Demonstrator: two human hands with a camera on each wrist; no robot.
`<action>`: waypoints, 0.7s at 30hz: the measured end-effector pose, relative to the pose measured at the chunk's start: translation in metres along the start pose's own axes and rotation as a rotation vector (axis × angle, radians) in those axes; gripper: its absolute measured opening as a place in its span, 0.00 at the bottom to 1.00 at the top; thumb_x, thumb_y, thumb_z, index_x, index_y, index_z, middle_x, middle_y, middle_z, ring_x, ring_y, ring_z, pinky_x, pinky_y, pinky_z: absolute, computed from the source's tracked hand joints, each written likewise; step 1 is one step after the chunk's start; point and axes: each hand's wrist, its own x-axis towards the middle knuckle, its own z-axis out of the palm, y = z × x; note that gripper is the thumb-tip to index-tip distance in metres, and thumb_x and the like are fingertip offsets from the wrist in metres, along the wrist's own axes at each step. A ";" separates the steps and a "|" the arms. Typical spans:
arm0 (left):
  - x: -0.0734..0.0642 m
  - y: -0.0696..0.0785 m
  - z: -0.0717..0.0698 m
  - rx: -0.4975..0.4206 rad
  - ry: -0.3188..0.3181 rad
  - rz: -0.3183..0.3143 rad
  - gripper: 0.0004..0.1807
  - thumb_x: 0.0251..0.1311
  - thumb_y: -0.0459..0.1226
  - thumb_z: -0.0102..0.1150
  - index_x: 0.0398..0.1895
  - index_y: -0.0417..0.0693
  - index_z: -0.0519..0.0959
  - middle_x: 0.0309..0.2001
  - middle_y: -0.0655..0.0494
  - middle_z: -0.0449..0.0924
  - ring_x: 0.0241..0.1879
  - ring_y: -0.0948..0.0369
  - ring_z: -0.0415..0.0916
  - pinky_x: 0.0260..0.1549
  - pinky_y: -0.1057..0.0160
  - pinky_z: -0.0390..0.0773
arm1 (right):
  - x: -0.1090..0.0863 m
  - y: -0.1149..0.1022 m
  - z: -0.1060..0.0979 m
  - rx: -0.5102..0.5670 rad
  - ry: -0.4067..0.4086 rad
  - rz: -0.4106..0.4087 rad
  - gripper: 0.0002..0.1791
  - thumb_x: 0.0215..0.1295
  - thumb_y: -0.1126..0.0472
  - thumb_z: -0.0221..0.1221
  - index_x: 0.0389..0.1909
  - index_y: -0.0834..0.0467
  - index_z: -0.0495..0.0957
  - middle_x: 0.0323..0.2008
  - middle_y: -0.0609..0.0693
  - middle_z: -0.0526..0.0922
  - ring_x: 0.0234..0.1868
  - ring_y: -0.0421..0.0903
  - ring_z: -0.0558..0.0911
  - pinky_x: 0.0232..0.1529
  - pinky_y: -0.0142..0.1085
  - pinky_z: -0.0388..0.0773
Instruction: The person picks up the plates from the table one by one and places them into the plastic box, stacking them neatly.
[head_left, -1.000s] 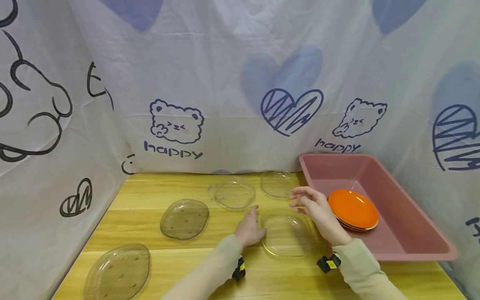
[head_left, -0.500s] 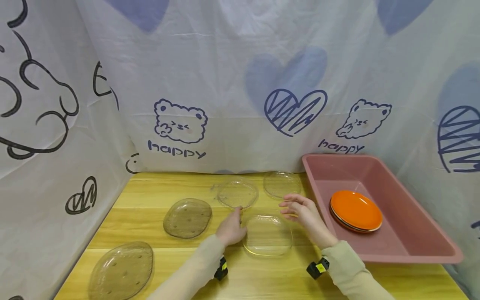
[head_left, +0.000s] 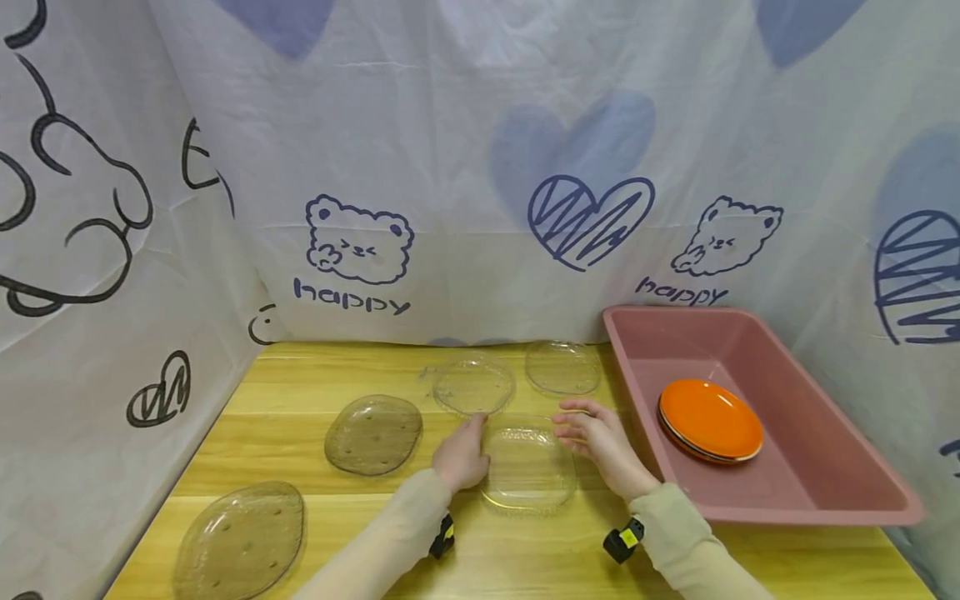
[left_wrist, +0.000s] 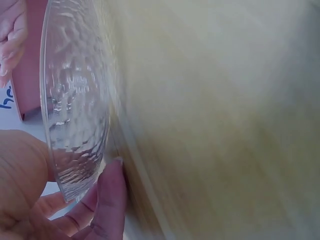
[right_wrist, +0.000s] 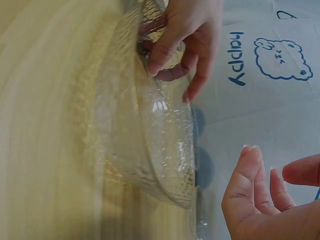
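A clear, rounded-square plate with a rippled surface [head_left: 528,471] is at the middle of the wooden table, close over the tabletop. My left hand [head_left: 461,457] pinches its left edge; in the left wrist view the thumb lies over the plate's rim [left_wrist: 75,100] and the fingers reach below it. On the plate's other side my right hand [head_left: 603,442] hovers near the far right edge, fingers loosely bent with nothing between them. The right wrist view shows this hand [right_wrist: 270,200] apart from the plate [right_wrist: 145,115].
A pink basin [head_left: 832,417] at the right holds a stack of plates, an orange plate [head_left: 712,419] on top. Two clear plates, one [head_left: 474,383] beside another [head_left: 562,368], lie behind. Two brownish see-through plates, one [head_left: 373,435] behind another [head_left: 240,542], lie left.
My left hand has moved left with the clear plate in its grip. The right hand has followed leftward and slightly toward me. The other plates stay where they were.
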 end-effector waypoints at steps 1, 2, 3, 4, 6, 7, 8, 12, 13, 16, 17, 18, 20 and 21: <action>0.000 0.000 0.001 0.000 0.006 0.009 0.33 0.56 0.28 0.62 0.68 0.39 0.68 0.57 0.35 0.79 0.52 0.39 0.81 0.50 0.42 0.82 | 0.001 0.001 0.000 0.002 0.003 0.001 0.18 0.74 0.64 0.49 0.62 0.65 0.70 0.48 0.55 0.84 0.42 0.45 0.85 0.49 0.36 0.84; 0.000 -0.001 0.001 0.001 0.012 0.017 0.32 0.56 0.28 0.61 0.67 0.39 0.68 0.57 0.35 0.80 0.52 0.39 0.81 0.50 0.42 0.82 | 0.001 0.002 0.001 0.004 0.006 0.001 0.18 0.74 0.64 0.49 0.62 0.65 0.70 0.48 0.56 0.84 0.42 0.44 0.84 0.49 0.36 0.84; 0.000 -0.001 0.002 0.002 0.017 0.023 0.32 0.56 0.27 0.60 0.67 0.39 0.68 0.56 0.35 0.80 0.52 0.40 0.81 0.49 0.42 0.82 | 0.001 0.003 0.002 0.005 0.009 0.001 0.19 0.74 0.64 0.49 0.62 0.66 0.69 0.48 0.57 0.84 0.41 0.44 0.84 0.48 0.35 0.84; 0.000 -0.001 0.002 0.001 0.022 0.026 0.31 0.56 0.27 0.60 0.66 0.39 0.68 0.56 0.35 0.81 0.52 0.40 0.81 0.50 0.43 0.82 | 0.002 0.004 0.002 0.009 0.014 0.001 0.19 0.74 0.65 0.49 0.62 0.67 0.69 0.48 0.57 0.84 0.41 0.44 0.84 0.47 0.35 0.84; 0.001 -0.002 0.002 0.001 0.024 0.029 0.30 0.58 0.26 0.57 0.67 0.38 0.68 0.55 0.36 0.81 0.53 0.41 0.81 0.52 0.44 0.82 | 0.003 0.005 0.003 0.015 0.021 0.001 0.20 0.74 0.65 0.49 0.63 0.67 0.69 0.47 0.57 0.84 0.40 0.44 0.84 0.46 0.34 0.85; 0.001 -0.002 0.002 -0.004 0.024 0.031 0.30 0.59 0.26 0.56 0.67 0.38 0.68 0.55 0.36 0.81 0.54 0.41 0.81 0.52 0.44 0.82 | 0.004 0.006 0.003 0.019 0.026 0.003 0.20 0.74 0.65 0.49 0.63 0.68 0.69 0.47 0.57 0.84 0.40 0.44 0.84 0.46 0.34 0.85; 0.001 -0.003 0.002 -0.007 0.023 0.034 0.29 0.60 0.26 0.55 0.67 0.37 0.68 0.56 0.36 0.81 0.54 0.41 0.81 0.53 0.44 0.82 | 0.004 0.007 0.004 0.024 0.032 0.004 0.20 0.73 0.65 0.49 0.62 0.67 0.69 0.46 0.56 0.84 0.40 0.44 0.84 0.45 0.33 0.85; 0.002 -0.003 -0.001 -0.062 -0.010 0.019 0.27 0.66 0.27 0.52 0.69 0.37 0.66 0.52 0.37 0.83 0.51 0.43 0.83 0.53 0.46 0.83 | 0.004 0.009 0.005 0.045 0.059 0.010 0.20 0.73 0.66 0.48 0.63 0.67 0.68 0.45 0.55 0.84 0.40 0.43 0.85 0.44 0.31 0.85; 0.002 -0.002 -0.002 -0.093 -0.030 0.009 0.28 0.66 0.27 0.51 0.70 0.38 0.65 0.49 0.37 0.84 0.47 0.44 0.85 0.49 0.47 0.84 | 0.004 0.010 0.005 0.049 0.065 0.011 0.20 0.73 0.66 0.48 0.63 0.67 0.68 0.45 0.54 0.83 0.40 0.43 0.85 0.44 0.31 0.85; 0.001 -0.002 -0.005 -0.226 -0.112 -0.041 0.32 0.67 0.25 0.48 0.75 0.40 0.59 0.39 0.41 0.83 0.29 0.51 0.85 0.34 0.54 0.86 | 0.003 0.010 0.005 0.057 0.074 0.012 0.20 0.73 0.66 0.49 0.63 0.67 0.68 0.45 0.54 0.83 0.40 0.42 0.85 0.44 0.30 0.85; 0.001 -0.002 -0.007 -0.288 -0.145 -0.062 0.33 0.67 0.24 0.46 0.76 0.41 0.57 0.37 0.43 0.82 0.24 0.54 0.83 0.29 0.56 0.86 | 0.003 0.011 0.005 0.056 0.075 0.013 0.20 0.73 0.66 0.49 0.64 0.67 0.68 0.46 0.54 0.82 0.40 0.42 0.85 0.44 0.30 0.84; 0.000 -0.001 -0.008 -0.347 -0.174 -0.081 0.35 0.67 0.23 0.44 0.77 0.42 0.55 0.37 0.44 0.81 0.20 0.56 0.81 0.25 0.59 0.85 | 0.003 0.011 0.005 0.056 0.074 0.011 0.21 0.73 0.66 0.49 0.64 0.67 0.67 0.46 0.54 0.82 0.40 0.42 0.85 0.44 0.30 0.84; -0.002 -0.001 -0.011 -0.458 -0.221 -0.112 0.38 0.65 0.20 0.41 0.79 0.43 0.51 0.39 0.43 0.79 0.18 0.59 0.79 0.20 0.62 0.85 | 0.003 0.011 0.005 0.053 0.072 0.006 0.21 0.73 0.65 0.49 0.64 0.67 0.67 0.46 0.53 0.82 0.40 0.41 0.84 0.44 0.29 0.84; -0.003 -0.002 -0.012 -0.506 -0.239 -0.126 0.39 0.64 0.20 0.40 0.80 0.44 0.49 0.41 0.42 0.78 0.18 0.60 0.79 0.20 0.62 0.85 | 0.003 0.012 0.005 0.048 0.071 0.004 0.21 0.73 0.65 0.49 0.64 0.67 0.67 0.46 0.53 0.82 0.41 0.41 0.84 0.44 0.29 0.84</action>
